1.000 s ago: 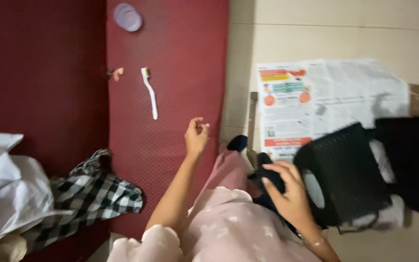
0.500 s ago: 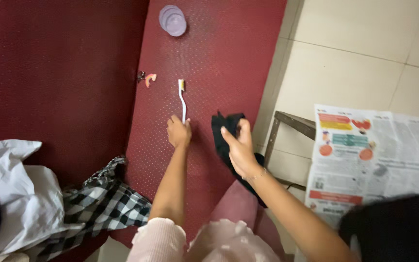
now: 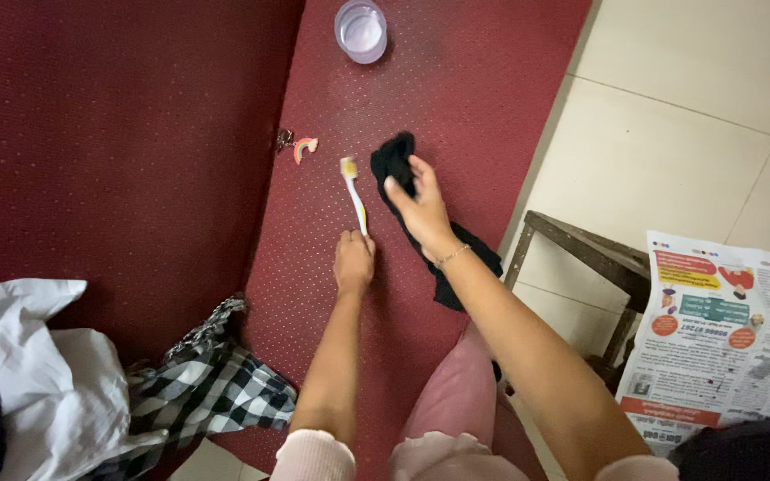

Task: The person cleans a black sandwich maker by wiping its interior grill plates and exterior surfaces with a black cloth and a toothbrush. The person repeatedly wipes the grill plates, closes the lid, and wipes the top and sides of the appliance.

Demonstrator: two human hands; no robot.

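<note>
My left hand (image 3: 353, 264) grips the lower end of a white toothbrush (image 3: 352, 189) whose bristled head points away from me over the dark red mat (image 3: 456, 80). My right hand (image 3: 419, 208) holds a black cloth (image 3: 396, 157) pressed down on the mat just right of the toothbrush; the cloth trails back under my forearm to its other end (image 3: 467, 264). A small rainbow-shaped charm (image 3: 301, 148) lies on the mat left of the brush head.
A clear plastic cup (image 3: 361, 29) stands at the mat's far end. A checked cloth (image 3: 211, 383) and white fabric (image 3: 37, 374) lie at the lower left. A dark wooden stool (image 3: 581, 245) with a newspaper (image 3: 724, 330) stands on the tiled floor at right.
My left hand reached to the toothbrush and took hold of it. My right hand carried the black cloth from the stool side forward onto the mat beside the brush.
</note>
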